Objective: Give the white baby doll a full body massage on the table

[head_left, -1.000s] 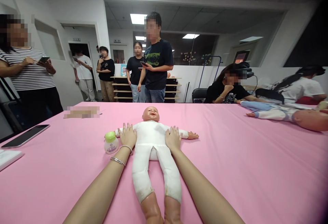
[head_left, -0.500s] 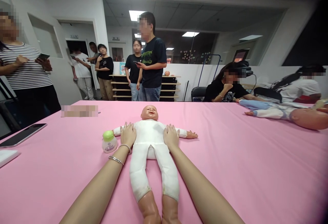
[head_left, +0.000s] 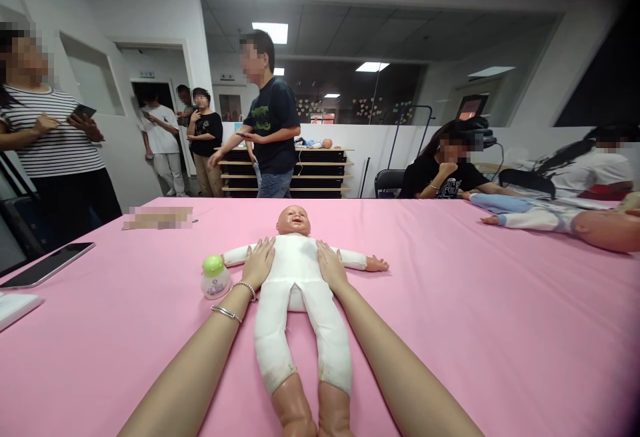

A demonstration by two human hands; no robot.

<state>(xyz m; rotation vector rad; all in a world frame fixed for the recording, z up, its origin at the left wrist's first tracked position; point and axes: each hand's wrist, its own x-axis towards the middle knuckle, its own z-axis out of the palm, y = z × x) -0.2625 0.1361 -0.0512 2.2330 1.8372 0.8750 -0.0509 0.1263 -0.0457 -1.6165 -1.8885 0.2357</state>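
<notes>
A baby doll [head_left: 295, 263] in a white cloth body lies on its back, head away from me, arms stretched out to the sides. My left hand [head_left: 259, 263] rests with extended fingers on the left edge of its chest, a beaded bracelet and a metal bangle at the wrist. On the opposite side of the chest my right hand [head_left: 331, 266] lies flat, fingers pointing up toward the doll's shoulder. Neither hand grips anything. Close to my left wrist, by the doll's hand, stands a small bottle [head_left: 215, 278] with a green cap.
The pink tablecloth [head_left: 450, 330] bears a tablet-like device [head_left: 47, 265], a white object [head_left: 19, 309] at the left edge and a blurred-out flat item [head_left: 157, 217]. Another doll [head_left: 560, 219] in blue and white lies far right. Several people stand or sit beyond the table.
Both my hands have slid inward from the doll's upper arms onto the sides of its chest. A person in a dark shirt behind the table has moved left.
</notes>
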